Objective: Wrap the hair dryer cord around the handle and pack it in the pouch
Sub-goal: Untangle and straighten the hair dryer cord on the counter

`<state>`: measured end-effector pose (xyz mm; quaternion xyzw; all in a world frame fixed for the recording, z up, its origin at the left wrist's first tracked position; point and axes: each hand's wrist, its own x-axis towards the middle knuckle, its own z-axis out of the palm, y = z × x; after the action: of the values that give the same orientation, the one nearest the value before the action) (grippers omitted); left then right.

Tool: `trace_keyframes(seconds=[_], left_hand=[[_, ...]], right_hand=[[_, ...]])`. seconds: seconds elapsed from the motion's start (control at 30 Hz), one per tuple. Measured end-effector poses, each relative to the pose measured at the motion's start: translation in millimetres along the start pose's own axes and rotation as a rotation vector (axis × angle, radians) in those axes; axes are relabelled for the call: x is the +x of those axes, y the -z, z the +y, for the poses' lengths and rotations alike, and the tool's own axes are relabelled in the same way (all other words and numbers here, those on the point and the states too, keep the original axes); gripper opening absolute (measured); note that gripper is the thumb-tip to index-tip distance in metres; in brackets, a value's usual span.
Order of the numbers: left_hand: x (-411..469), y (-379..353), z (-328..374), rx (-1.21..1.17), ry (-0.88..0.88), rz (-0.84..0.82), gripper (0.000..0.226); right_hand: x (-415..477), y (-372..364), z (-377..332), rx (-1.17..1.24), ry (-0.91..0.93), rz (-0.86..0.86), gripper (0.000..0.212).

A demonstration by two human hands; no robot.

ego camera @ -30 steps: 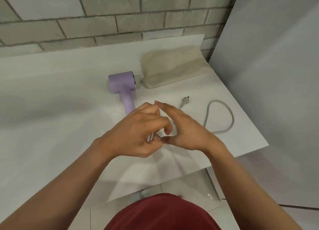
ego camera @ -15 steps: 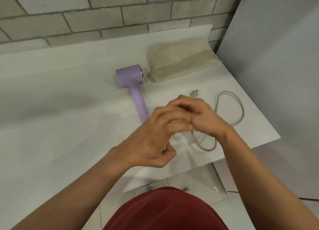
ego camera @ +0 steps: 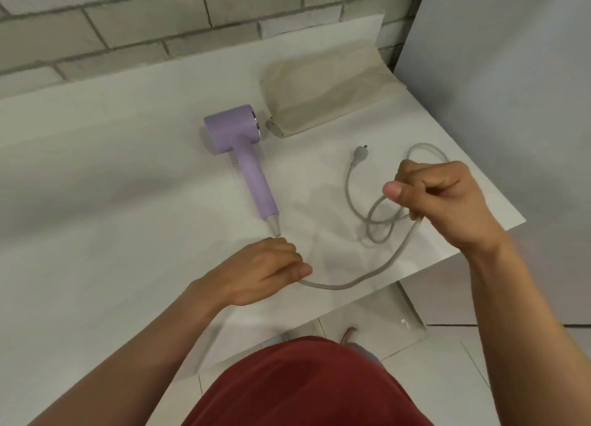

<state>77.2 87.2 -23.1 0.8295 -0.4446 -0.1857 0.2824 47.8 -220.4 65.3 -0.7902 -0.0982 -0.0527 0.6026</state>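
A lilac hair dryer [ego camera: 243,150] lies flat on the white counter [ego camera: 112,185], handle pointing toward me. Its grey cord [ego camera: 355,283] leaves the handle's end and runs into my left hand [ego camera: 265,270], which grips it just below the handle. From there the cord sags to the right and rises into my right hand [ego camera: 447,201], which holds it lifted above the counter. Loose loops lie under that hand, and the plug [ego camera: 360,153] rests on the counter. A beige pouch [ego camera: 326,96] lies flat behind the dryer, right of its head.
A grey brick wall [ego camera: 192,19] backs the counter, and a grey panel [ego camera: 511,89] stands at the right. The counter's right corner ends close to my right hand, with tiled floor [ego camera: 463,355] below. My red shirt fills the bottom.
My hands were together over the cord near the handle's end. They have since drawn apart: the right one moved right and up with the cord, and the left stayed by the handle.
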Motion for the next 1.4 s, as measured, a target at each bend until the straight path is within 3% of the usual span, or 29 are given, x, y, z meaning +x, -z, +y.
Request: trace_keyframes(seconds=[0.07,0.13,0.27,0.4,0.43,0.53,0.6,0.73,0.8,0.93,1.0,1.2,1.4], left_hand=[[1.6,-4.6,-5.0,0.076,-0.035,0.075,0.049],[4.0,-13.2,-7.1,0.137,-0.049,0.16,0.054],[9.5,-29.5,-4.1,0.279,0.053,0.305,0.064],[12.9,-46.8,-5.2,0.388,0.115,0.284,0.061],[12.9,-50.0,-6.5,0.39,0.129,0.271,0.061],[12.3,-52.1,-6.5,0.374,0.149,0.297,0.055],[11.6,-52.0,-4.5,0.362,0.156,0.317,0.051],[8.8,-53.1,-5.9,0.281,0.167,0.317,0.056],[6.6,-51.4,-7.9,0.199,0.161,0.335,0.058],[1.5,-43.6,-11.0,0.077,0.109,0.398,0.062],[-1.6,-42.1,-13.3,0.071,0.089,0.396,0.062],[-7.2,-45.3,-18.3,0.158,0.098,0.345,0.057],[-4.9,-53.0,-17.9,0.308,0.12,0.301,0.054]], right_hand=[[-3.0,-6.0,14.9,-0.228,0.018,0.059,0.055],[-2.8,-9.6,35.3,-0.367,0.003,0.16,0.051],[-3.0,7.2,57.0,-0.566,-0.253,0.242,0.039],[-6.4,33.8,58.3,-0.625,-0.616,-0.193,0.014],[-7.2,37.9,58.9,-0.588,-0.637,-0.217,0.019],[-0.6,44.0,61.7,-0.549,-0.572,-0.027,0.039],[6.3,45.0,71.5,-0.698,-0.58,-0.13,0.054],[15.7,46.2,90.0,-0.838,-0.586,-0.366,0.057],[24.4,50.2,90.0,-0.889,-0.56,-0.422,0.048],[41.4,56.2,92.1,-1.035,-0.553,-0.501,0.011],[46.6,53.6,96.3,-1.022,-0.5,-0.399,0.002],[56.2,37.6,111.8,-0.898,-0.435,0.115,0.011],[73.7,44.1,91.3,-0.528,-0.33,0.628,0.013]])
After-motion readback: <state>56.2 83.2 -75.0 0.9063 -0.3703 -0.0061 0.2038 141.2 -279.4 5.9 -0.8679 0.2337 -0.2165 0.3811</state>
